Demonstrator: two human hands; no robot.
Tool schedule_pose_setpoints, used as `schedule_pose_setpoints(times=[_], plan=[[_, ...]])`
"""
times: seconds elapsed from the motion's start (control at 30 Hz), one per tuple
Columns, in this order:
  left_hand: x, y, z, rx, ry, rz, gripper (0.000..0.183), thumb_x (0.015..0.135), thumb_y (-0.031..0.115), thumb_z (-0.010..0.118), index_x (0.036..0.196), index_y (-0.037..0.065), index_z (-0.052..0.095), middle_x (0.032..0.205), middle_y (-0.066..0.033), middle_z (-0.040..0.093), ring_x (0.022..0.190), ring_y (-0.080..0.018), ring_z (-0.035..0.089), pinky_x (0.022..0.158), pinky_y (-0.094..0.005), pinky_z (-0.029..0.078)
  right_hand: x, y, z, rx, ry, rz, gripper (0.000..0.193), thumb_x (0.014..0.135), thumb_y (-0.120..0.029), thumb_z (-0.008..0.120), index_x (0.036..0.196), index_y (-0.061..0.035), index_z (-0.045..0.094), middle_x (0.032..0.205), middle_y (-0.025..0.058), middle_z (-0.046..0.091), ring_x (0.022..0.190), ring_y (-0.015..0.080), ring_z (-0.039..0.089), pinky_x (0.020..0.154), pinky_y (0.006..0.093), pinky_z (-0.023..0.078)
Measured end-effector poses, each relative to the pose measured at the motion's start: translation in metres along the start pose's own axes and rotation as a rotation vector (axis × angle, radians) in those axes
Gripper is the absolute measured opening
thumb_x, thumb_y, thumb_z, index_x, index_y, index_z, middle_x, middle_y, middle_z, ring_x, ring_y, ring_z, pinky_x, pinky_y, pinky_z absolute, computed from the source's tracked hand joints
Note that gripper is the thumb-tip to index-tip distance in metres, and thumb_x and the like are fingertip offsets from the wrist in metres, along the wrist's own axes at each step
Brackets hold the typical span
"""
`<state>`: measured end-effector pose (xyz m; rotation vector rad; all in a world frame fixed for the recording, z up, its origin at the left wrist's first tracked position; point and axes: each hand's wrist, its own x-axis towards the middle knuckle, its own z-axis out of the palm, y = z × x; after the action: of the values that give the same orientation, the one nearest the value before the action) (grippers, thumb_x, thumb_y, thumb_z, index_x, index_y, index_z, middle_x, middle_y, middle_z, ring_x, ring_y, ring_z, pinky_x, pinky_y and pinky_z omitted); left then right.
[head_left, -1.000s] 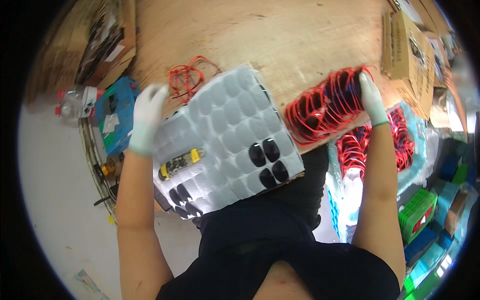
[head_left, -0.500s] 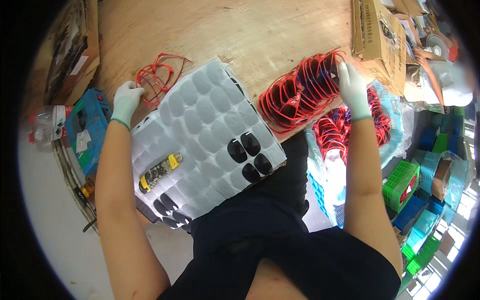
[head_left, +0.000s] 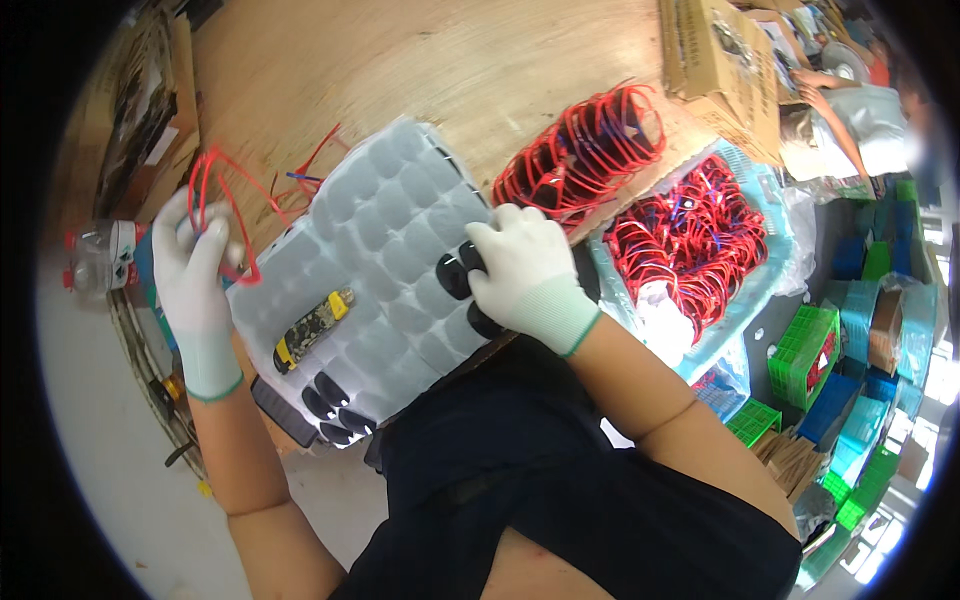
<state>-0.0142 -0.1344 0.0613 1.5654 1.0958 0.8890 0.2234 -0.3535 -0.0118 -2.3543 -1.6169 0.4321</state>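
My left hand [head_left: 195, 250], in a white glove with a green cuff, is closed on a red eyeglass frame [head_left: 207, 180] raised beside the tray's left corner. The grey moulded tray [head_left: 385, 190] has rows of shallow pockets. My right hand [head_left: 525, 265], gloved alike, curls over its right edge, thumb and fingers closed around a dark lens [head_left: 471, 257]. Another dark lens [head_left: 453, 278] lies beside it; my hand partly covers a further one. Several more dark lenses [head_left: 335, 408] lie at the tray's near left. A yellow-and-black utility knife [head_left: 312, 330] rests on the tray.
A row of red-framed sunglasses [head_left: 580, 150] stands on the wooden table [head_left: 430, 60] behind the tray. To the right, a light-blue basket [head_left: 765, 275] holds many red frames. A cardboard box [head_left: 722, 80] and another person's arm [head_left: 835, 130] are at the far right.
My left hand has lifted a red frame off the table toward the left. My right hand has moved from the sunglasses row down to the lenses on the tray.
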Motion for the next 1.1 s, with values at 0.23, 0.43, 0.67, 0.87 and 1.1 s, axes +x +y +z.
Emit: schedule_pose_setpoints(times=[0.23,0.43,0.67,0.87,1.1], plan=[[-0.052,0.004,-0.024,-0.307,-0.196,-0.199,0.020,0.083,0.001,0.060,0.102,0.002,0.056,0.113,-0.0196,0.069,0.065,-0.0120,0.059,0.059,-0.0236,0.045,0.001,-0.005,0.001,0.076,0.018,0.039,0.022,0.074,-0.018,0.072,0.092,-0.0060,0.067,0.104,0.0194,0.062,0.101,0.0372,0.062,0.088,0.0473,0.053],[-0.158,0.015,0.004,-0.256,-0.147,-0.268,0.036,0.079,-0.018,0.046,0.109,0.001,0.055,0.162,-0.0183,0.037,0.134,-0.0384,0.057,0.101,-0.0462,0.057,-0.056,-0.022,-0.030,0.656,0.194,-0.296,0.014,0.085,-0.010,0.066,0.098,-0.0054,0.063,0.090,0.0162,0.068,0.086,0.0364,0.069,0.076,0.0436,0.055],[-0.213,0.012,0.026,0.268,-0.443,0.223,0.037,0.090,-0.003,0.064,0.127,0.001,0.061,0.150,-0.0251,0.049,0.135,-0.0354,0.056,0.108,-0.0413,0.047,-0.097,-0.086,-0.045,1.058,0.177,-0.589,0.020,0.085,0.001,0.073,0.104,-0.0043,0.067,0.092,0.0099,0.068,0.077,0.0209,0.068,0.064,0.0300,0.053],[-0.225,0.020,0.032,0.196,-0.357,-0.016,0.041,0.086,-0.005,0.054,0.127,-0.006,0.058,0.139,-0.0242,0.056,0.101,-0.0279,0.070,0.079,-0.0335,0.059,-0.094,-0.087,-0.022,0.988,0.330,-0.458,0.017,0.086,0.000,0.071,0.102,-0.0029,0.071,0.088,0.0108,0.069,0.071,0.0223,0.070,0.064,0.0313,0.055],[-0.218,-0.019,0.023,0.238,-0.175,0.201,0.039,0.103,0.013,0.051,0.137,-0.006,0.055,0.122,-0.0113,0.061,0.102,-0.0167,0.058,0.085,-0.0285,0.047,-0.088,-0.092,-0.003,1.125,0.406,-0.366,0.018,0.081,-0.010,0.071,0.097,-0.0024,0.072,0.093,0.0130,0.070,0.078,0.0294,0.069,0.069,0.0369,0.055]])
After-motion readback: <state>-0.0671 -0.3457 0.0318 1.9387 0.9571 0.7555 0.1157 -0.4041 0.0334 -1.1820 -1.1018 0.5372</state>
